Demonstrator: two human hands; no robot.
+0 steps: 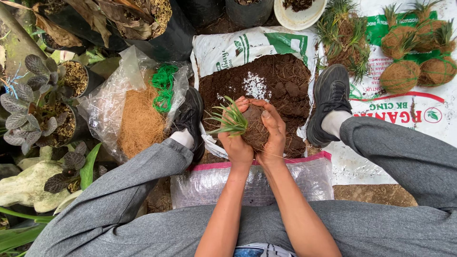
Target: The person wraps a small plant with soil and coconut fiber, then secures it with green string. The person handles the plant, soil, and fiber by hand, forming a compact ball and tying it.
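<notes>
over soil sack, l & r hand fingers pressed round soil ball w/ plant between.

Rough, fibrous soil ball

The soil ball is lying mostly hidden between the left hand and right hand, so its underside is not showing. The white bowl and black pots are being cut off by the top edge. The green cord is partly disappearing under the clear plastic bag.
</notes>
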